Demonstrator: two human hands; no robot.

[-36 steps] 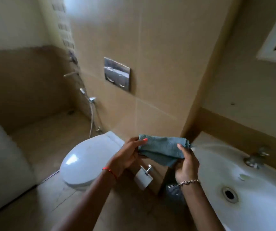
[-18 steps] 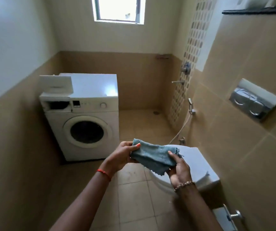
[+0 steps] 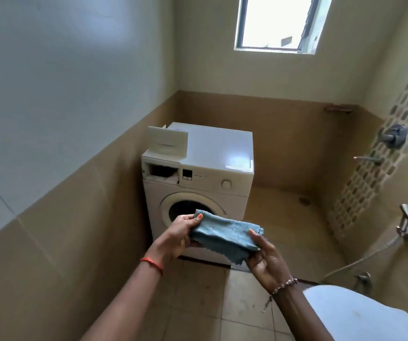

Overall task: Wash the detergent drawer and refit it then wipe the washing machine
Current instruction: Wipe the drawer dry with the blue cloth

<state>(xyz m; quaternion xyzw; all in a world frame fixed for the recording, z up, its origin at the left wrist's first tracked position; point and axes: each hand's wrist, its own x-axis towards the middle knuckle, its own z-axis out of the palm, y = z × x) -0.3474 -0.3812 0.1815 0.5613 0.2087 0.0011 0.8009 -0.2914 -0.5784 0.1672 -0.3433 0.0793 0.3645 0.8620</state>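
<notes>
Drawer (image 3: pixel 168 143) sat on top of the washing machine (image 3: pixel 212 173), front left corner, and its slot (image 3: pixel 162 171) was empty, so not refitted; can't tell if it was washed. Left hand (image 3: pixel 175 238) and right hand (image 3: pixel 265 257) each pinched an end of a folded blue cloth (image 3: pixel 225 233), short of the machine. Wipe looked not started

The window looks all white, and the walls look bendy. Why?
Head view: the window is overexposed by daylight, washing out most of the outside; a bright glare patch sits on the washing machine top; the wide-angle lens makes the left wall lean and curve.
</notes>
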